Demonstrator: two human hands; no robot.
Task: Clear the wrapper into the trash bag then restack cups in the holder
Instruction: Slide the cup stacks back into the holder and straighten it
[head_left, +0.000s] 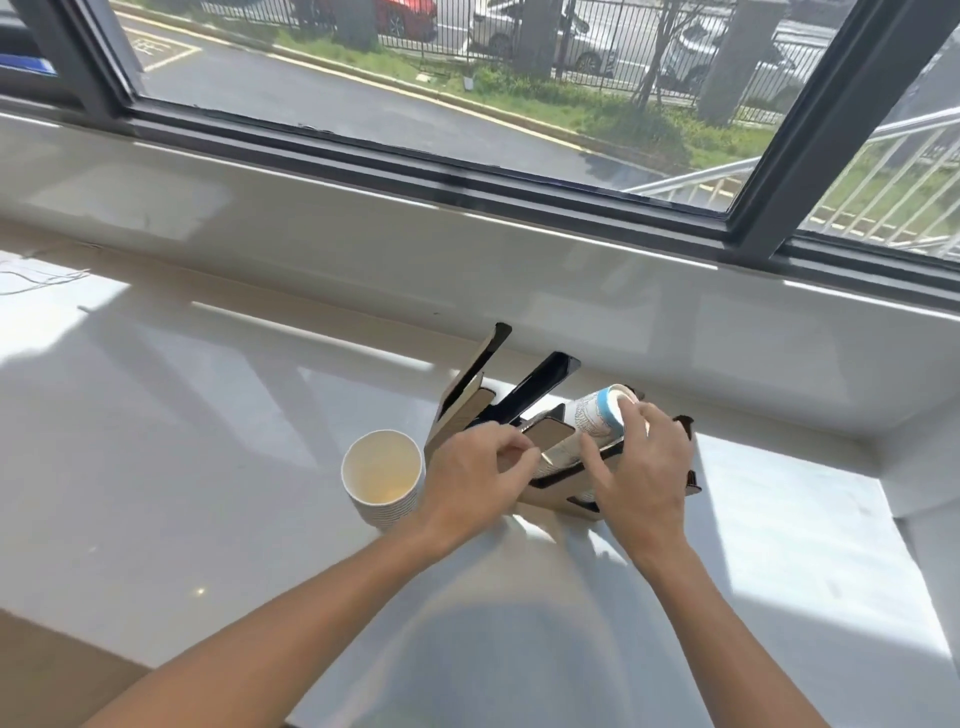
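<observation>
A wooden cup holder with dark-edged slats lies tilted on the white counter by the window sill. A stack of paper cups with a blue band lies on its side in the holder, bottoms toward the window. My right hand wraps over this stack. My left hand grips a front slat of the holder. To the left stands a second stack of white paper cups, upright and open-mouthed, touching my left wrist. No wrapper or trash bag is in view.
The white sill ledge rises right behind the holder, with the dark window frame above. The counter drops off at the right and at the near left edge. Thin wires lie far left.
</observation>
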